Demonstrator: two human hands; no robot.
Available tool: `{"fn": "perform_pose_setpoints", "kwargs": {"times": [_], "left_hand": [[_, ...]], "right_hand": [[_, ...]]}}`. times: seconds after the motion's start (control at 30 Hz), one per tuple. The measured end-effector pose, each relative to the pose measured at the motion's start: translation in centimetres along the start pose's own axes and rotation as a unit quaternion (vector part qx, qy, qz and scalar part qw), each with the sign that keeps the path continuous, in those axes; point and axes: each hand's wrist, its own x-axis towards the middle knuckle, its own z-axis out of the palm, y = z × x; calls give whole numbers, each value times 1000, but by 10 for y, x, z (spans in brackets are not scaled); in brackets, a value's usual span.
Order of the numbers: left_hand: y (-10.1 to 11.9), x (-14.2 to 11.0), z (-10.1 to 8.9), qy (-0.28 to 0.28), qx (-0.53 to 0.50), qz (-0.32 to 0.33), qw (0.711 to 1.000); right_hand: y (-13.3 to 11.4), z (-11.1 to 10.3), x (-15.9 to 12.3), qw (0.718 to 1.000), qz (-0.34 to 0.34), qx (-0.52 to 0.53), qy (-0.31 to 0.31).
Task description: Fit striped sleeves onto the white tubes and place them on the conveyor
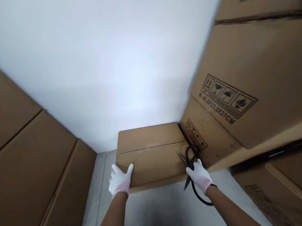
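Observation:
A closed cardboard box [153, 165] lies low against the white wall, with a seam running across its top. At its front left corner is my left hand [120, 180], in a white glove with a pink cuff; the thumb and fingers are spread and touch the box's edge. My right hand [200, 175], gloved the same way, is closed around a pair of scissors [190, 162] with large black loop handles at the box's right front corner. The dark blades stick out to the left of that hand. Its fingertips are partly hidden.
Tall stacked cartons [231, 83] with printed handling symbols rise on the right. More stacked cartons [32, 168] line the left. The white wall [132, 64] stands behind the box. Grey floor [156, 213] shows between my arms. Another carton [280, 193] sits at the lower right.

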Motion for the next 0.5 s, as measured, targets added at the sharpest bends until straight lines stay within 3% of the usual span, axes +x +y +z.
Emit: {"fn": "perform_pose_setpoints", "kwargs": {"times": [0.1,0.2,0.27,0.37,0.5], "left_hand": [[-3,5,6,17,2,-2,1000],[-14,14,0,10,16,15,1000],[-27,28,-13,-3,32,32,999],[-49,56,-37,-25,65,56,996],[-69,87,-57,-17,111,98,989]], "right_hand": [[5,9,15,999,3,34,17],[1,19,-2,998,11,62,24],[-1,30,-35,997,17,78,19],[6,53,-114,995,28,99,-13],[25,68,-208,976,40,172,-128]]}}
